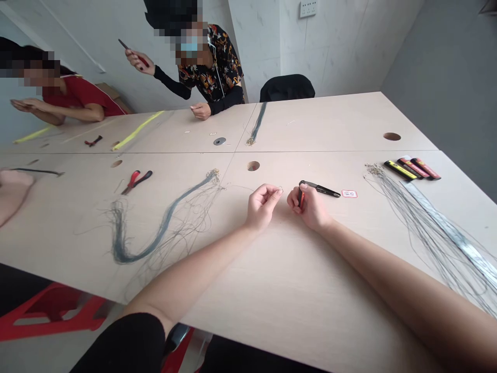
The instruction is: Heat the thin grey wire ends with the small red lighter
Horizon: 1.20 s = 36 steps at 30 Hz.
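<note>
My left hand [260, 210] is closed in a pinch, with the end of a thin cord at its fingertips. A tiny loop shows there, too small to make out well. A faint strand runs left from this hand toward a bundle of grey-blue cords [165, 220] with small gold-coloured ends. Close by on the right, my right hand [308, 210] is wrapped round a red and black lighter [301, 198]. Just behind its fingers is a slim black tool [326, 190], whose exact kind I cannot tell. A small white label with a red border [349, 194] lies beside it.
Several lighters [413, 169] lie at right above another cord bundle [411, 217] and a clear plastic strip [458, 233]. Red-handled pliers [136, 181] lie left. The table has round holes [253, 166]. Two people sit opposite; another person's arm [13, 194] is at far left.
</note>
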Each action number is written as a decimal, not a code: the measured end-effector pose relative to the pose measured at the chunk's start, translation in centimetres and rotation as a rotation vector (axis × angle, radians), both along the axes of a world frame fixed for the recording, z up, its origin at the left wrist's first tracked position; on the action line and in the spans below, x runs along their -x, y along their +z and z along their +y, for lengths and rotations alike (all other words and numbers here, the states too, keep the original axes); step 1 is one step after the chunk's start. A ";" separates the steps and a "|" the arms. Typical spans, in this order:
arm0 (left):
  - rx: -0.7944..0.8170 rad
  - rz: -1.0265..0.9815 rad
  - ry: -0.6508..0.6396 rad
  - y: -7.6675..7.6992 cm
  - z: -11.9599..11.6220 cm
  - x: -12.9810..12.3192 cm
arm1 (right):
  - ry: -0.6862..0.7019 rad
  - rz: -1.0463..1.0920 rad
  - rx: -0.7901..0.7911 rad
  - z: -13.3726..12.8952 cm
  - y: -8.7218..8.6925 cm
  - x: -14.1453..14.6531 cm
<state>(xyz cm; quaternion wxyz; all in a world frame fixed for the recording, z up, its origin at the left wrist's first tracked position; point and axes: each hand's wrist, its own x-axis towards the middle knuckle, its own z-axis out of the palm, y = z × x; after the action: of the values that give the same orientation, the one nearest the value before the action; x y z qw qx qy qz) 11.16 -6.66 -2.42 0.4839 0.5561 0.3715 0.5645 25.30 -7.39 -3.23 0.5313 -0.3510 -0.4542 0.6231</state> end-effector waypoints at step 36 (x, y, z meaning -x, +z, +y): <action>-0.067 0.012 -0.056 0.6 -0.6 -0.6 | 0.045 -0.127 -0.113 -0.2 -0.9 -0.1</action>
<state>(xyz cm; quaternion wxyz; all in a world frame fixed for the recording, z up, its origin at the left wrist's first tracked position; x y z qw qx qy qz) 11.72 -7.27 -1.77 0.4783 0.5857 0.3395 0.5593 25.37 -7.57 -4.16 0.5063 -0.3492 -0.5291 0.5847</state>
